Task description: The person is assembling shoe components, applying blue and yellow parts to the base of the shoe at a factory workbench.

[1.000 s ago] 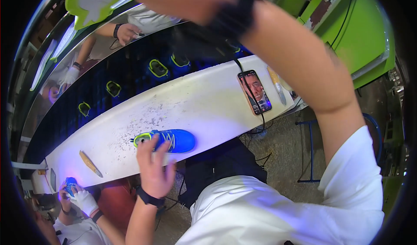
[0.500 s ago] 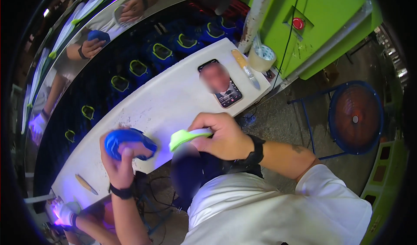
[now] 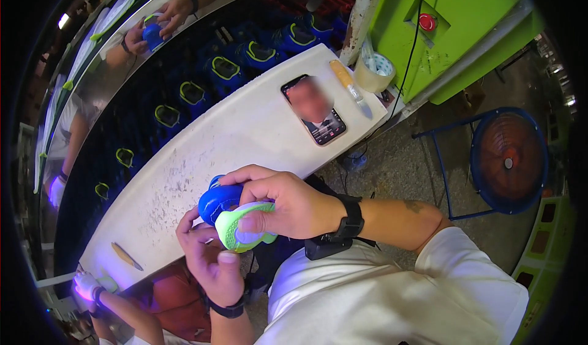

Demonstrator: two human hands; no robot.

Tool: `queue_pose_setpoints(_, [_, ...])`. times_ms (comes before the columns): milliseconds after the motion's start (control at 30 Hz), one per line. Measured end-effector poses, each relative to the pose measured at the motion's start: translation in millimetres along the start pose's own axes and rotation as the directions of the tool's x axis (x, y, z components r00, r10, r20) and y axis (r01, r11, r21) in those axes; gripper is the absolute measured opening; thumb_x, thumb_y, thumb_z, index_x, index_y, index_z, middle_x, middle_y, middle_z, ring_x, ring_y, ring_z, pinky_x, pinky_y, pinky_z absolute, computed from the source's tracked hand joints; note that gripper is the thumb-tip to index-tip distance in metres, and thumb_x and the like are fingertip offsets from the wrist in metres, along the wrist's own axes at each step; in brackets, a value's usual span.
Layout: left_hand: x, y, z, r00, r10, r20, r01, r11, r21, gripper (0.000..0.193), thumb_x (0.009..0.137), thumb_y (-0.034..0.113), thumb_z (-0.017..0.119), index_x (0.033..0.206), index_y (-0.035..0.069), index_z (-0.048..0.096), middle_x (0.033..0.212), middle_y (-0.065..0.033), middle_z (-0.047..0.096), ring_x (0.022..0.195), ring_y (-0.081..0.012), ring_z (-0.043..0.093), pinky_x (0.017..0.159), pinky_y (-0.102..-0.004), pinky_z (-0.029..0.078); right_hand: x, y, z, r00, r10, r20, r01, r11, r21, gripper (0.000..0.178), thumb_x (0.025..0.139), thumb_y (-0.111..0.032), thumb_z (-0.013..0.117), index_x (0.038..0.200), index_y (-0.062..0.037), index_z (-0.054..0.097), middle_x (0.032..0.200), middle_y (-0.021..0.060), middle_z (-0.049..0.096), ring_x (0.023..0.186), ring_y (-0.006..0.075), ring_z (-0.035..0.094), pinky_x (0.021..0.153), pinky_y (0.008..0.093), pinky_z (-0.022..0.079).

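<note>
In front of my body, just off the near edge of the white bench, both hands are together. My left hand [image 3: 214, 268] cups a blue shoe upper [image 3: 218, 202] from below, fingers bent around its side. Pressed beside it is a light green shoe sole [image 3: 229, 232] with a pale inner face, pinched between the thumb and fingers of my right hand [image 3: 288, 205]. Sole and upper overlap in this view; whether they touch all along cannot be made out. Part of the upper is hidden by the right fingers.
On the white bench [image 3: 190, 155] lie a phone [image 3: 328, 128], a wooden-handled knife [image 3: 350, 86], a tape roll [image 3: 375, 74] and another knife [image 3: 126, 256]. Blue shoes [image 3: 225, 68] line the dark belt behind. A co-worker's gloved hand [image 3: 87, 285] is lower left; a fan [image 3: 505, 161] stands right.
My left hand brought the blue upper rightward and nearer to me. My right hand turned the sole so its inner face shows and set it against the upper.
</note>
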State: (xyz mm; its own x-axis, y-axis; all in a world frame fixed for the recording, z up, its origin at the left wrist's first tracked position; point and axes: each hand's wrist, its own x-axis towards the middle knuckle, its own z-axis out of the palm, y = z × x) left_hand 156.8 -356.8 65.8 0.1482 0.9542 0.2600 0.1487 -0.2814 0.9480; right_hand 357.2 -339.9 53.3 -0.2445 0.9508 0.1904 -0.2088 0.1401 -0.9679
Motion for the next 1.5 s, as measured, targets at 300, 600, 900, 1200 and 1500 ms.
queue_pose_setpoints(300, [-23.7,-11.6,3.5,1.0,0.021,-0.01,-0.02,0.997,0.075,0.033,0.083,0.019,0.079,0.094,0.001,0.054,0.131,-0.0199,0.045,0.109,-0.023,0.057,0.095,-0.0353,0.047,-11.4,-11.0,2.4,1.0,-0.008,-0.015,0.004,0.967,-0.254,0.031,0.078,-0.022,0.084,0.085,-0.0025,0.061,0.125,0.0175,0.062,0.113,0.0277,0.063,0.092,0.0357,0.05])
queue_pose_setpoints(600, [-34.3,-18.2,-6.4,0.979,0.181,0.099,-0.196,0.964,0.18,0.032,0.078,0.013,0.084,0.09,0.001,0.057,0.127,-0.0234,0.056,0.088,-0.0202,0.063,0.082,-0.0322,0.052,-31.1,-17.9,1.4,0.997,-0.041,0.068,0.064,0.92,-0.388,0.027,0.078,-0.014,0.084,0.085,-0.002,0.06,0.123,0.0217,0.063,0.118,0.0339,0.062,0.094,0.039,0.051])
queue_pose_setpoints(900, [-43.3,-16.4,-13.9,0.966,0.201,0.162,-0.233,0.948,0.215,0.036,0.075,0.013,0.088,0.088,0.002,0.056,0.125,-0.0242,0.056,0.085,-0.0202,0.065,0.079,-0.0323,0.054,-39.3,-11.7,4.4,0.99,-0.068,0.125,0.107,0.933,-0.343,0.031,0.078,-0.017,0.085,0.087,-0.0025,0.06,0.124,0.0227,0.063,0.122,0.0396,0.06,0.1,0.046,0.05])
queue_pose_setpoints(1200, [-46.9,-13.1,-16.8,0.959,0.204,0.195,-0.251,0.931,0.264,0.036,0.075,0.013,0.088,0.087,0.004,0.055,0.126,-0.0242,0.055,0.083,-0.0187,0.065,0.075,-0.03,0.055,-39.4,-8.0,6.1,0.987,-0.108,0.122,0.143,0.93,-0.339,0.03,0.079,-0.02,0.083,0.089,-0.0034,0.06,0.12,0.0161,0.064,0.118,0.0333,0.063,0.088,0.0388,0.057])
queue_pose_setpoints(1500, [-46.2,-14.6,-13.3,0.956,0.224,0.191,-0.27,0.925,0.267,0.034,0.075,0.012,0.088,0.089,0.005,0.058,0.126,-0.0233,0.055,0.086,-0.0195,0.067,0.076,-0.0284,0.055,-38.8,-6.2,2.5,0.987,-0.102,0.122,0.14,0.923,-0.357,0.029,0.079,-0.019,0.083,0.087,-0.0039,0.059,0.118,0.0152,0.065,0.117,0.0325,0.064,0.085,0.0384,0.058])
